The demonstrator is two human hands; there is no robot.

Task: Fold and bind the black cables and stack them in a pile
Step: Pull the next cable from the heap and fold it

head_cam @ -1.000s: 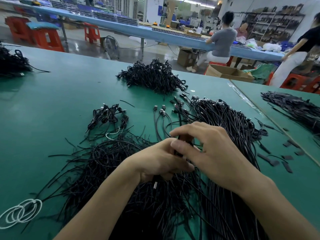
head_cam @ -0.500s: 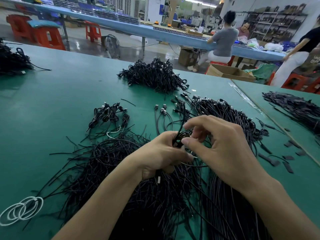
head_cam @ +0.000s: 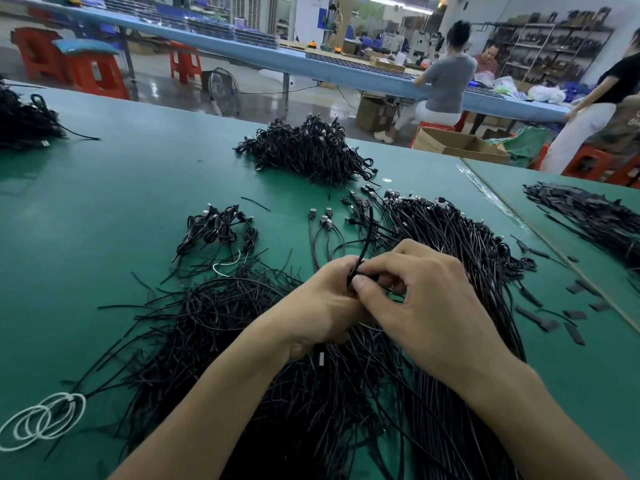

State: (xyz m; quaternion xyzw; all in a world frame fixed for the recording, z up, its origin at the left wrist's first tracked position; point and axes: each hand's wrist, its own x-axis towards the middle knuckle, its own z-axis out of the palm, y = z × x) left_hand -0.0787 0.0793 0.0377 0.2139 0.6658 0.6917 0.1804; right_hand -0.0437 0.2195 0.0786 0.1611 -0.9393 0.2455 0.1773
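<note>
My left hand and my right hand meet over the green table, both gripping one folded black cable whose loose end sticks up between them. The right thumb and fingers pinch it at the fold. Beneath the hands lies a wide heap of loose black twist ties. Straight unbound cables fan out to the right. A few bound cables lie at the left, and a large pile of bound cables sits farther back.
White wire loops lie near the front left edge. Another dark cable heap is at far left, and black strips cover the adjoining table on the right. People work at a blue bench behind, with red stools and cardboard boxes.
My hands have lifted slightly and moved closer together. The cable's loose end now stands up between them, and the right fingers have curled tighter onto the fold.
</note>
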